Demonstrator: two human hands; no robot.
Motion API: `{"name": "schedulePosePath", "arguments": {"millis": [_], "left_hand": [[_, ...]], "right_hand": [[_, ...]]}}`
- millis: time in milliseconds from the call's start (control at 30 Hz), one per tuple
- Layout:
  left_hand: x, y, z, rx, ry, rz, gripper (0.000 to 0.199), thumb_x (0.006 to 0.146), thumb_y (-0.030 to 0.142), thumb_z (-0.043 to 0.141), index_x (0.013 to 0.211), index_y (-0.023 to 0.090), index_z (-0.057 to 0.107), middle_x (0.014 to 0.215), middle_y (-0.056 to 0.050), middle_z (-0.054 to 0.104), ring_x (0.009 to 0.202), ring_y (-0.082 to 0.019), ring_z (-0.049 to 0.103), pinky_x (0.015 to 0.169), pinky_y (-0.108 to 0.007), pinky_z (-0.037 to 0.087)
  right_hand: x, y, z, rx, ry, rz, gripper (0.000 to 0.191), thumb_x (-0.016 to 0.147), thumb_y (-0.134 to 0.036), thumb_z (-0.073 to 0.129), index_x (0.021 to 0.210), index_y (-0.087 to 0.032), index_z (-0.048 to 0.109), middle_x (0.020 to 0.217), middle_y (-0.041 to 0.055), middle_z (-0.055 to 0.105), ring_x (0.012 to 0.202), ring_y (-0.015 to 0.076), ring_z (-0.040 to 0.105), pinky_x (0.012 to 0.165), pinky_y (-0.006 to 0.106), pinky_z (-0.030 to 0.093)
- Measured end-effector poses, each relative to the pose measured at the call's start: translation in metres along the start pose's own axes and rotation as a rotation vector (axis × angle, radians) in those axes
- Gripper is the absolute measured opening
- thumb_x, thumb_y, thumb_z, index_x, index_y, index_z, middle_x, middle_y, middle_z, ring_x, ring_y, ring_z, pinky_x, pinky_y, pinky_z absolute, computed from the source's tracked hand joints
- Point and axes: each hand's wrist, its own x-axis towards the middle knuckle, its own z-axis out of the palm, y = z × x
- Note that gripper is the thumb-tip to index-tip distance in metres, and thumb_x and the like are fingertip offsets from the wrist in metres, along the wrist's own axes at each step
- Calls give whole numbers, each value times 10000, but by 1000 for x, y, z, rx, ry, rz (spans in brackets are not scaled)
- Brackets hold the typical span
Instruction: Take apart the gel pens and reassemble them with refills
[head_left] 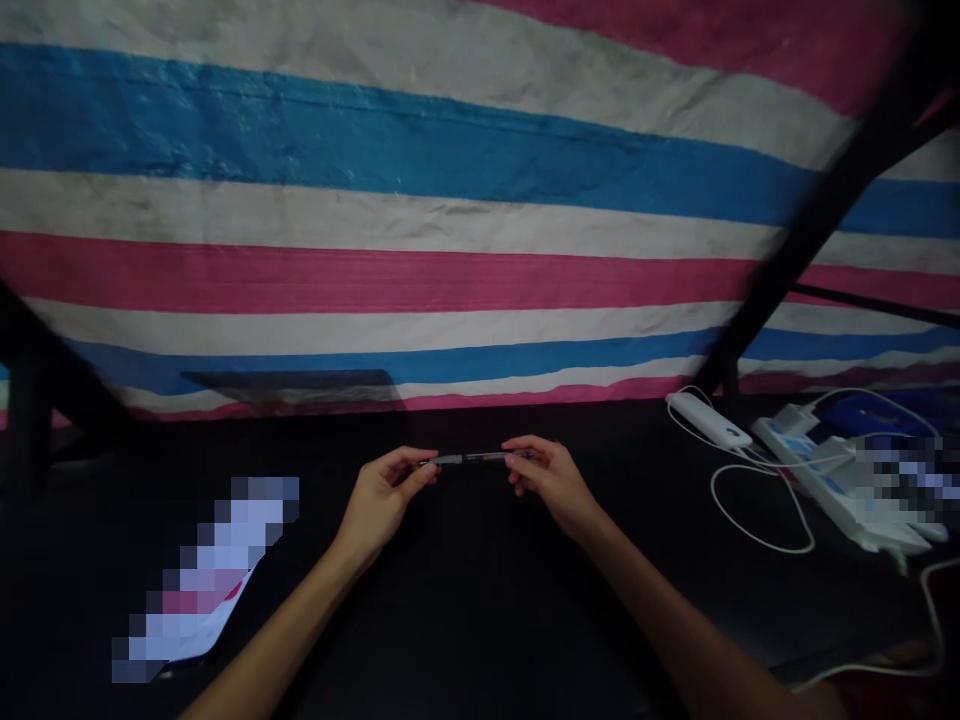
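Observation:
A slim pen [472,459] with a grey and dark barrel is held level above the black table [465,600]. My left hand [388,495] pinches its left end between thumb and fingers. At the other end, my right hand [551,478] is closed on the pen in the same way. The fingertips cover both ends of the pen, while its middle stretch shows between the hands.
On the left lies a lit phone [217,590], its screen blurred out. To the right are a white power strip [840,490], a white power bank or adapter [709,418] and looping white cables [806,530]. Behind the table hangs a striped tarp [450,280], with dark frame bars [810,240].

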Motion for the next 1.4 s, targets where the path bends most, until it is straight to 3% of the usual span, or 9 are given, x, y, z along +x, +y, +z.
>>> {"name": "schedulePosePath", "arguments": {"millis": [267,433,600,833,967,1133,1400], "left_hand": [[-2,4,2,-66,-30,-32,217,751,278,652,928,155,673,746,-34,678,716,-137,613,703,-264,479],[-2,4,2,-102,-37,-40,214,752,287,654,918,153,670,742,-26,664,691,-125,594,678,-243,460],[-2,3,2,-98,-7,-31,190,764,321,635,841,150,672,703,-19,645,638,-111,563,621,-215,433],[-1,8,1,-79,14,-62,213,771,354,624,729,147,658,657,-4,620,587,-93,523,564,-191,398],[0,7,1,-112,44,-72,197,753,341,650,826,160,676,685,-1,636,620,-92,542,587,-188,405],[0,7,-2,-181,59,-76,243,711,309,696,908,167,674,741,-9,655,695,-104,583,661,-205,433],[2,8,-4,-190,73,-53,254,703,292,708,920,165,671,764,-7,651,698,-101,579,680,-213,436]], "right_hand": [[1,4,-5,117,-30,-80,176,680,-197,676,854,-193,649,658,-12,544,558,101,494,579,264,413],[3,6,-6,130,-20,-177,90,670,-166,679,752,-196,658,868,25,583,583,92,496,565,260,409],[3,2,-4,-14,-16,-305,24,664,-203,691,651,-190,675,903,47,574,687,132,524,536,246,421],[4,3,-9,-122,-4,-382,61,712,-179,658,668,-201,694,902,47,570,723,138,534,566,251,431],[5,0,-13,-98,-1,-347,50,699,-172,678,739,-199,691,880,35,580,665,119,524,553,244,418],[7,-3,-16,18,89,-206,264,737,-232,658,999,-206,649,677,-15,540,548,94,478,507,225,382],[16,0,-26,321,150,-76,253,656,-237,727,885,-147,669,637,-6,533,558,98,474,538,239,385]]}}
